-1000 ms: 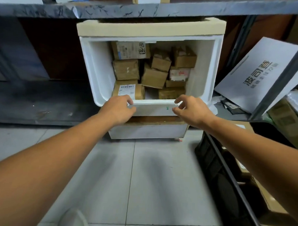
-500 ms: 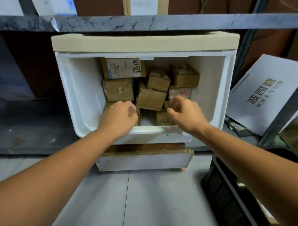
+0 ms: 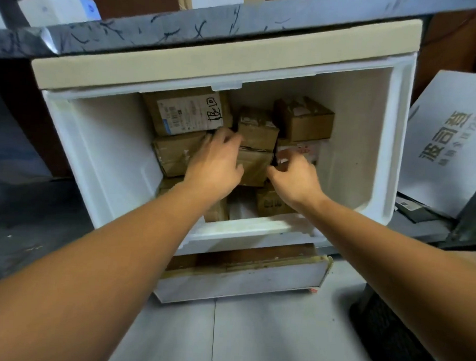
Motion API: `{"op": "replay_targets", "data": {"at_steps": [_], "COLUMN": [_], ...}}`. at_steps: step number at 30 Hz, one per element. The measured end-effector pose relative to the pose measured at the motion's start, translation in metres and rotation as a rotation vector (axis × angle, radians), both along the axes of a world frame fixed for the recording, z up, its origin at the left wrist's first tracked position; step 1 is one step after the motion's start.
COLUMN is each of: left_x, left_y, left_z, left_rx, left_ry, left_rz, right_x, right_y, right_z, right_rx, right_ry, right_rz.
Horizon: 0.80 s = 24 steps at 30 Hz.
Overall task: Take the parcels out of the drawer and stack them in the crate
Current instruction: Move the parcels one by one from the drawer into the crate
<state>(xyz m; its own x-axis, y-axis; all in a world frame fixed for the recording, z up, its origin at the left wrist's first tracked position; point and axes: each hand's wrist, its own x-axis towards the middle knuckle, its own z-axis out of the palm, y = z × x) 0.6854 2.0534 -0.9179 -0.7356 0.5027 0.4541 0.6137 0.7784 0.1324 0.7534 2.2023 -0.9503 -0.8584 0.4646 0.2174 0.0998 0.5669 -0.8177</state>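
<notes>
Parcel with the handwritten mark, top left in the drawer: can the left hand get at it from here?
Probably yes: the left hand is inside the drawer, fingertips just below that parcel, with nothing between them.

Both arms stretching forward, wrists straight; left hand (image 3: 215, 165), right hand (image 3: 294, 180) curling fingers round opposite sides of middle parcel (image 3: 255, 167).

A single wide-angle view, worn on the head, looks forward and down from close range into the open drawer (image 3: 104, 152), which fills the middle of the frame. A shelf (image 3: 238, 22) edge runs along the top, and the floor (image 3: 265, 339) lies below.
</notes>
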Motion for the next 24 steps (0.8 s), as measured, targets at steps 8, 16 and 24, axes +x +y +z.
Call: {"op": "replay_targets", "data": {"at_steps": [8,16,24], "left_x": [-0.04,-0.058,-0.072], "left_y": [0.019,0.039,0.046], "left_z": [0.015,0.028,0.027], "left_rx": [-0.102,-0.273,-0.35], "left_ry": [0.145,0.217,0.193], "left_rz": [-0.062,-0.17,-0.197], "right_x": [-0.026,-0.045,-0.049], "right_y": [0.005,0.013,0.02], "right_z": [-0.003,-0.005,-0.007], "right_rx": [-0.135,-0.065,-0.072], "right_ry": [0.084,0.081,0.122], "right_rz": [0.007,-0.022,-0.015]}}
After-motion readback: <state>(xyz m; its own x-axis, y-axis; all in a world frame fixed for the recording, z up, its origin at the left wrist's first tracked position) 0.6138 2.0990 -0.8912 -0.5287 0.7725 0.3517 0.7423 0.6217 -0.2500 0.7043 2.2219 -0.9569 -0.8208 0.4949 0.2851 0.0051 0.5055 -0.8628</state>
